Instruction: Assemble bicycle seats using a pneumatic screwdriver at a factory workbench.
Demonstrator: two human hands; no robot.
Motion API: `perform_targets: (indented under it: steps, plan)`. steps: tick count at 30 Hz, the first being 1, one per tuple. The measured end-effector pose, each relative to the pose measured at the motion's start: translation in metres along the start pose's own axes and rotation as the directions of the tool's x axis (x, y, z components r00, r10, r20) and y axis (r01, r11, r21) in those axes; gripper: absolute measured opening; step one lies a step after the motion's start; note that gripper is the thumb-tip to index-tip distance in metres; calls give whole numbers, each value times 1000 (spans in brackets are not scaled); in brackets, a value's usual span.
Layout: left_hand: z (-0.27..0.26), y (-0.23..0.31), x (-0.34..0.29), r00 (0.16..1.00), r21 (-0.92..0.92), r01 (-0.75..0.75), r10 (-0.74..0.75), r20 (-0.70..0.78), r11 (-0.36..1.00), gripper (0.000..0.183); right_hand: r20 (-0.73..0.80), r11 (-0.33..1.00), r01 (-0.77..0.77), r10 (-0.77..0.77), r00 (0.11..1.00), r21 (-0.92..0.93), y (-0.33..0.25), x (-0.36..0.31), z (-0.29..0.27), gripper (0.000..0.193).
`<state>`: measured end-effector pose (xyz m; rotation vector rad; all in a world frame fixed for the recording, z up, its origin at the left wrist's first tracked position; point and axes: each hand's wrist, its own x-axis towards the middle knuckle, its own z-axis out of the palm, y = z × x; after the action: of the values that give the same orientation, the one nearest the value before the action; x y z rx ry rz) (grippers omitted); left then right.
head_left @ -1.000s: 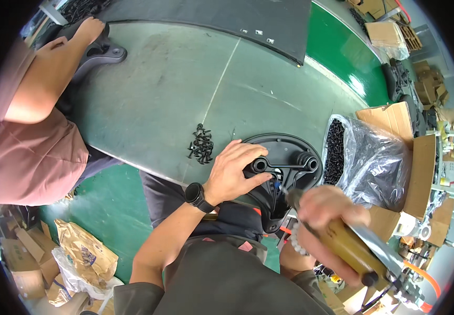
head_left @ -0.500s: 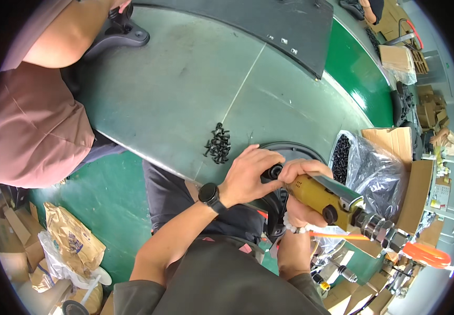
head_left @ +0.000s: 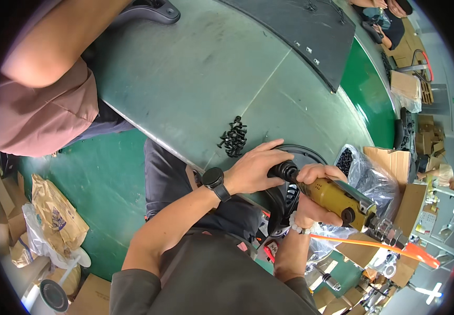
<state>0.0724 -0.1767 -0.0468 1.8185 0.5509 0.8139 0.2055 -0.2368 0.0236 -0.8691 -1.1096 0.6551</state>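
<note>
Compared with one second before, the yellow power tool (head_left: 337, 198) had come to the black part (head_left: 306, 150), close to the left hand (head_left: 255, 167). The right hand (head_left: 315, 191) was wrapped around its rounded body; whether the left one gripped, I could not tell. The curved-rimmed part lay at the near edge of the smooth green table (head_left: 185, 89).

A brown paper bag (head_left: 58, 205) lies beside a white plastic bag (head_left: 38, 234); a pink-shirted person (head_left: 46, 118) is beside the desk (head_left: 185, 79).
</note>
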Motion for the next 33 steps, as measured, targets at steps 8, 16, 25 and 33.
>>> perform_targets:
  steps: [8,16,25,33]
  plan:
    - [4,3,-1,996,47,-58,62,-70,997,54,15,999,47,-47,999,-8,3,2,2,101]
    - [7,6,-5,993,34,-7,11,-116,999,54,88,1000,20,-21,996,15,9,0,2,100]
    - [17,39,-40,957,330,82,18,-290,941,39,-12,978,186,-186,983,90,-78,0,3,99]
    - [-47,-9,0,988,784,74,61,-141,616,10,-95,952,228,-213,972,204,-102,-13,-14,93]
